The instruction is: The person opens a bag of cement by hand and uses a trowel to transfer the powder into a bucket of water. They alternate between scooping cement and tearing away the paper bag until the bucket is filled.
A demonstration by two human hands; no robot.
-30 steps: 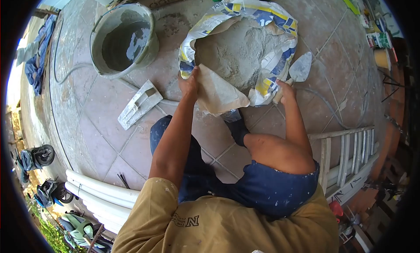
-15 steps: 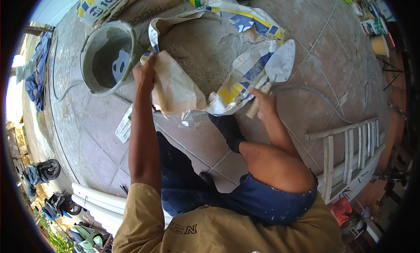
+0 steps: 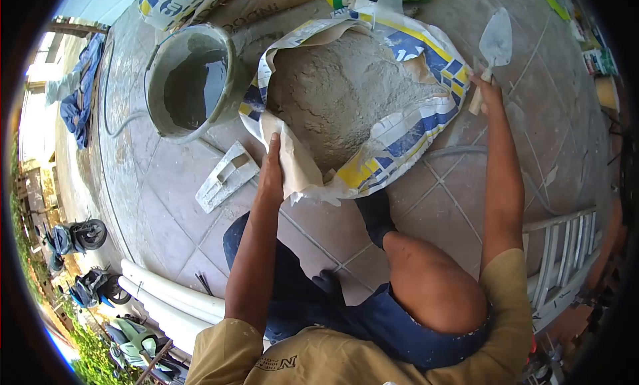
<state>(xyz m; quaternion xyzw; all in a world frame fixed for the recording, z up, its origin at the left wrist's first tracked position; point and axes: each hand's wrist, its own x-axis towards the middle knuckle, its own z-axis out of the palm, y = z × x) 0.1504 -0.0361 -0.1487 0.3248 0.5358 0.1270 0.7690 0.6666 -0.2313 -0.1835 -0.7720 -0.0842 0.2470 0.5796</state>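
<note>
A torn-open cement bag (image 3: 413, 135), white, blue and yellow, lies in front of me, full of grey powder (image 3: 339, 85). My left hand (image 3: 271, 175) holds its near left side, where the paper folds over; part of the fingers is hidden. Beyond the bag's right edge, my right hand (image 3: 490, 94) is closed around the handle of a trowel (image 3: 496, 42). The trowel's pale, powder-smeared blade points away from me, and my fingertips are right at the bag's side.
Left of the bag stands a bucket (image 3: 154, 95) with grey wet contents. A plastering float (image 3: 229, 178) lies on the tiles below it. More bags (image 3: 259, 2) are behind. White pipes (image 3: 170, 298) lie at left, a ladder (image 3: 562, 252) at right, and a hose (image 3: 459, 149) crosses the floor.
My right hand has moved right and away with the trowel. The left hand has shifted from the bag's upper left corner down its near side. The bag's rim is spread wider, and the float shows fully.
</note>
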